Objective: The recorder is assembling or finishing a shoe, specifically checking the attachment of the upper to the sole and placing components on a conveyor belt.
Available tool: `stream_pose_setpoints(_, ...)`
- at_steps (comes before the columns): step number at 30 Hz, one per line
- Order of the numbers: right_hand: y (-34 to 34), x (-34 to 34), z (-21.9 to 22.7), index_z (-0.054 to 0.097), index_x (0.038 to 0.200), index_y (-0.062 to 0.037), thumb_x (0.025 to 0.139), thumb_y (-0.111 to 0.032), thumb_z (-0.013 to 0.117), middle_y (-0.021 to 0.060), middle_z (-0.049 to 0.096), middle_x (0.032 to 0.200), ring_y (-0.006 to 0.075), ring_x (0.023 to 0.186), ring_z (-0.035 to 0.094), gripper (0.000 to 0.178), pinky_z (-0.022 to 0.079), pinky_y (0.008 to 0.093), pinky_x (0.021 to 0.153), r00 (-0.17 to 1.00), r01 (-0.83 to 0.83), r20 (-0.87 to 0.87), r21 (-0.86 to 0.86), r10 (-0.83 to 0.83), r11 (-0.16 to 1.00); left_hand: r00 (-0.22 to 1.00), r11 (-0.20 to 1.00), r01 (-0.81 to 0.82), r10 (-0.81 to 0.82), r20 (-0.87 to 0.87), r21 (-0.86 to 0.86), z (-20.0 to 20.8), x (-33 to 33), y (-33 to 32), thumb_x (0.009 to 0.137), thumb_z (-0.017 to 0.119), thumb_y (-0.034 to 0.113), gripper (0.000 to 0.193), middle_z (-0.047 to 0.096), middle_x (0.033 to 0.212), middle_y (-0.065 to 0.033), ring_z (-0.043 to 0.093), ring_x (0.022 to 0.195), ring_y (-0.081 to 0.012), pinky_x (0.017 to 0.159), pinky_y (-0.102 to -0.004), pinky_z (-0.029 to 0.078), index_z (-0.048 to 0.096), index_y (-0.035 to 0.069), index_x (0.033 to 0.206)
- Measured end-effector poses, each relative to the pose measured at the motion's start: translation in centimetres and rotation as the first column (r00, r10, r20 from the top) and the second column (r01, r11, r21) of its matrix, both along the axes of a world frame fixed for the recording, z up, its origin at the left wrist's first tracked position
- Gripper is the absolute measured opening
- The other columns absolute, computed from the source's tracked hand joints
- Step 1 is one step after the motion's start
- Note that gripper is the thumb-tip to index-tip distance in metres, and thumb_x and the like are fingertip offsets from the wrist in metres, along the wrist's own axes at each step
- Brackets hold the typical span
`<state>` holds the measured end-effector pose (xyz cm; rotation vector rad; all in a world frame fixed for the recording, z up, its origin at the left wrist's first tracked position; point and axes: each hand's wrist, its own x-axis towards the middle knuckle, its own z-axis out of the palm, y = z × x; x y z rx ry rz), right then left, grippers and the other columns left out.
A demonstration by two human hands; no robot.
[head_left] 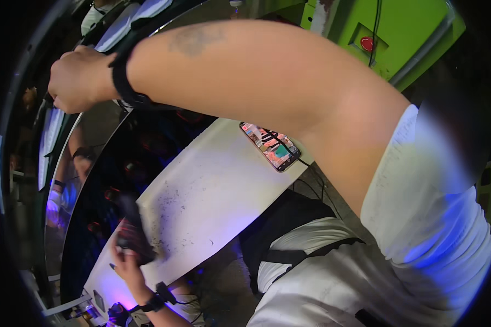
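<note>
My right arm reaches across the upper part of the head view from the right. My right hand, with a black band at the wrist, is closed at the far left beside the rim of a glossy dark curved panel. Whatever its fingers hold, if anything, is hidden. At the lower left, my left hand wraps round a dark handheld object with reddish marks. Motion blurs that object, so I cannot make out its kind. It is over the edge where the panel meets a white surface scattered with black crumbs.
A lit phone lies on the white surface beneath my right arm, near a dark cable. A green machine with a red button stands at the upper right. Metal fittings are at the lower left. Part of another person shows at the top left.
</note>
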<state>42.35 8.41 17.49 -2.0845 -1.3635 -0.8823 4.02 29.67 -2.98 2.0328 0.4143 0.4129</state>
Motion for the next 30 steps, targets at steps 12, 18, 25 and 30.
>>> stream_pose_setpoints(12,-23.1,-21.2,-14.7,0.063,0.106,-0.0010,0.101,-0.023,0.066,0.0114,0.068,0.094,0.0297,0.080,0.066,0.023,0.051,0.0388,0.070,0.712,-0.370,-0.188,0.719,0.677,0.589,0.955,0.418,0.258,0.025,-0.295,0.871,-3.0,1.2,-20.0,0.079,0.076,0.040,0.078,0.046,0.155,-0.0152,0.039,0.141,-0.0392,0.120,-0.0712,0.003,0.051,0.008,0.146)
stream_pose_setpoints(18,-26.2,-24.5,-19.8,0.060,0.103,-0.0023,0.097,-0.037,0.073,0.0123,0.069,0.088,0.0241,0.080,0.070,0.037,0.053,0.0341,0.071,0.292,-0.136,-0.715,0.626,0.635,0.768,0.997,0.461,0.074,-0.016,-0.074,0.884,-2.2,6.5,-16.7,0.083,0.078,0.029,0.043,0.067,0.117,-0.0130,0.061,0.116,-0.0344,0.121,-0.0606,0.020,0.065,0.005,0.116)
stream_pose_setpoints(25,-24.5,-24.8,-17.8,0.069,0.088,0.0040,0.092,-0.033,0.078,0.0203,0.071,0.106,0.0288,0.093,0.072,0.038,0.056,0.0350,0.084,0.265,-0.142,-0.593,0.756,0.760,0.639,0.890,0.941,-0.030,0.179,0.420,-0.338,-2.3,3.8,-22.3,0.093,0.059,0.071,0.081,0.066,0.117,-0.0187,0.067,0.103,-0.0320,0.095,-0.0495,0.056,0.057,-0.006,0.119)
stream_pose_setpoints(30,-23.5,-24.4,-17.5,0.068,0.082,0.0049,0.090,-0.028,0.079,0.0243,0.066,0.122,0.0351,0.100,0.071,0.035,0.055,0.0379,0.086,0.264,-0.199,-0.657,0.679,0.706,0.706,0.916,0.853,0.112,0.110,0.385,-0.510,-3.5,4.6,-27.4,0.086,0.077,0.025,0.047,0.061,0.121,-0.0138,0.060,0.119,-0.0295,0.105,-0.0462,0.049,0.057,0.003,0.123)
